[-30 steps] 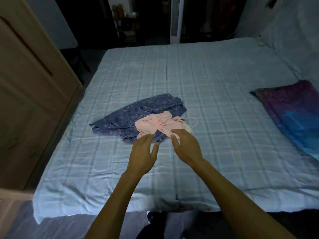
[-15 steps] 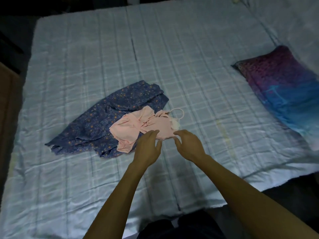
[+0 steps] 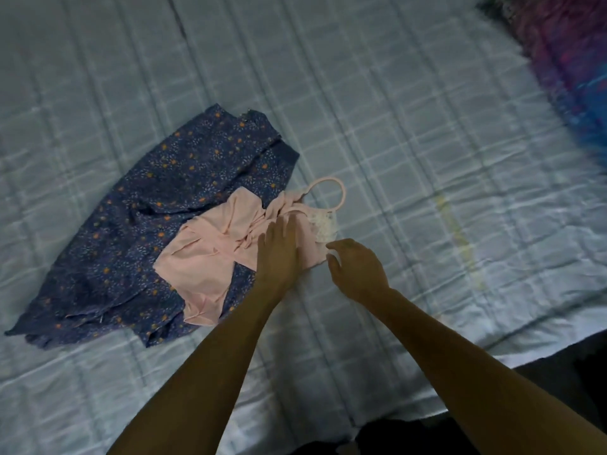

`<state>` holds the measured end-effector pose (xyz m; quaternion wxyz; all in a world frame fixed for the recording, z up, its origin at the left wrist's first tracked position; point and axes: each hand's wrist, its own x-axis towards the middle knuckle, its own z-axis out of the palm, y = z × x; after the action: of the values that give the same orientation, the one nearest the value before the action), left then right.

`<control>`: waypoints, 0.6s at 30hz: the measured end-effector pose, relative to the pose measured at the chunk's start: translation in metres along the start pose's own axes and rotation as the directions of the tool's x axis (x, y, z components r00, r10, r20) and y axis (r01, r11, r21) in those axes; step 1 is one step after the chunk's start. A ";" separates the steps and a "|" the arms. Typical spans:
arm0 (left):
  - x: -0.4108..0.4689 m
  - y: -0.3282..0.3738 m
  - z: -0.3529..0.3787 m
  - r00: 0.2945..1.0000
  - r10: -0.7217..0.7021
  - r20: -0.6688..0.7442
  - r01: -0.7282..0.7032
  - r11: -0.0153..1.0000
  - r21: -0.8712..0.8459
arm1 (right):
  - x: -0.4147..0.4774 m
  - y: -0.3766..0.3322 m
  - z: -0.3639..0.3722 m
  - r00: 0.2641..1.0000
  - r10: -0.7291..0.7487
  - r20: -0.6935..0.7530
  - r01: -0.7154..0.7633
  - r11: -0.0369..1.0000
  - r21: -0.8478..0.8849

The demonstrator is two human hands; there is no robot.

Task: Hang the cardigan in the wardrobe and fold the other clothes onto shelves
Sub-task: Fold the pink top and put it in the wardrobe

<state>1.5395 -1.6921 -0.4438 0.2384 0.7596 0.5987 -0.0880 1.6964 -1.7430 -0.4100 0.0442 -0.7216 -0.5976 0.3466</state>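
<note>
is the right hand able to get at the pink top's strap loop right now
Probably yes: the strap loop lies uncovered on the bedsheet just beyond the right hand, and the left hand rests on the pink top, clear of it.

Readable text: none.
Navy garment (image 3: pixel 157 231), at 9 o'clock: printed orange and pale specks only, no letters.
Pink camisole (image 3: pixel 210 257), at centre: plain cloth with a white lace edge, no tag to be read.
Checked bedsheet (image 3: pixel 394 126): woven lines only.
Purple-blue pillow (image 3: pixel 565 77), at 2 o'clock: blurred pattern, nothing legible.
</note>
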 end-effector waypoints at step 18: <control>0.022 -0.019 -0.177 0.790 0.203 -0.578 -0.410 0.876 -0.253 | 0.015 -0.060 -0.072 0.997 0.027 -0.074 -0.021 0.996 0.084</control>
<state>1.5003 -1.5867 -0.3040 0.2102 0.7839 0.5125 0.2805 1.6872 -1.6878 -0.3332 0.0925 -0.7387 -0.5720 0.3444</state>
